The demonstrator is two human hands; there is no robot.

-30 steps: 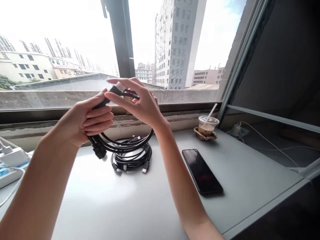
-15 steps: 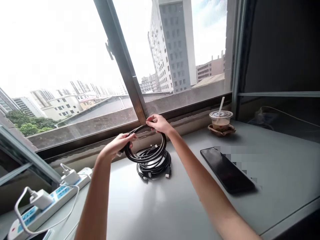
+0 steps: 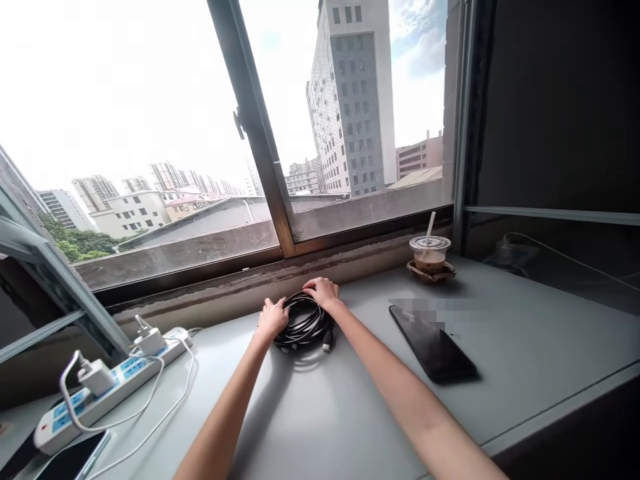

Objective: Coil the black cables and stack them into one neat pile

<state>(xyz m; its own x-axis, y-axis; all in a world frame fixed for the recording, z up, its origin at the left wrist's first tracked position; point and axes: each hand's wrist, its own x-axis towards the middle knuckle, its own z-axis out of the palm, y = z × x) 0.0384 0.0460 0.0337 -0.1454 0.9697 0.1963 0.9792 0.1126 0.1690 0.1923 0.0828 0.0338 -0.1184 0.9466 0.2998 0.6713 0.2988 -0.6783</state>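
A stack of coiled black cables (image 3: 307, 328) lies on the grey desktop below the window. My left hand (image 3: 273, 318) is closed at the stack's left side, its fingers on the coil. At the far right of the same loops, my right hand (image 3: 323, 292) pinches the upper coil from above. A connector (image 3: 327, 341) with a pale metal end sticks out at the front right of the stack. More plug ends show at the front left, small and partly shaded. Some fingertips are hidden against the black loops.
To the left is a white power strip (image 3: 117, 381) with chargers and a white cable (image 3: 186, 387). A phone (image 3: 75, 459) lies at the lower left edge. On the right are a black phone (image 3: 440, 353) and an iced drink cup (image 3: 430, 252) in a brown holder.
Both hands have come down with the raised cable coil, which now rests on the other coils. The view has shifted slightly.
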